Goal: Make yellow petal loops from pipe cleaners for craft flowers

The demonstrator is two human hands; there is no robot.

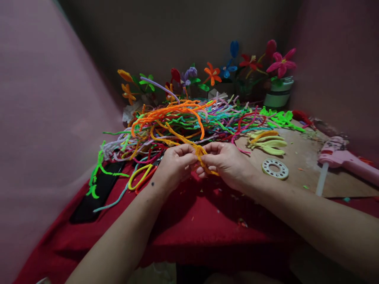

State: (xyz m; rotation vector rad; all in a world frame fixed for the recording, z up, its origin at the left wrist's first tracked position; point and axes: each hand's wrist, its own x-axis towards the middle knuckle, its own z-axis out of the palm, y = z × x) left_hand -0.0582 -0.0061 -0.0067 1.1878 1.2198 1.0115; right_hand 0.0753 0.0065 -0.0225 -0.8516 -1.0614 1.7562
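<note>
Orange-yellow pipe cleaners [200, 151] are twisted together between my two hands, above the red cloth [204, 221]. My left hand [177, 163] pinches them from the left with thumb and forefinger. From the right, my right hand [223, 161] grips the same strands, fingers curled, and a short end pokes out below its fingertips. Two long strands run up and left from the twist towards a big heap of coloured pipe cleaners [177, 122] just behind my hands. The fingertips of both hands nearly touch.
Scissors with yellow and orange handles [139, 178] and a black phone [94, 197] lie left. On the right are a cardboard sheet [296, 146], yellow petals [268, 142], a white perforated ring [274, 169] and a pink glue gun [340, 157]. Fuzzy flowers [212, 73] stand behind.
</note>
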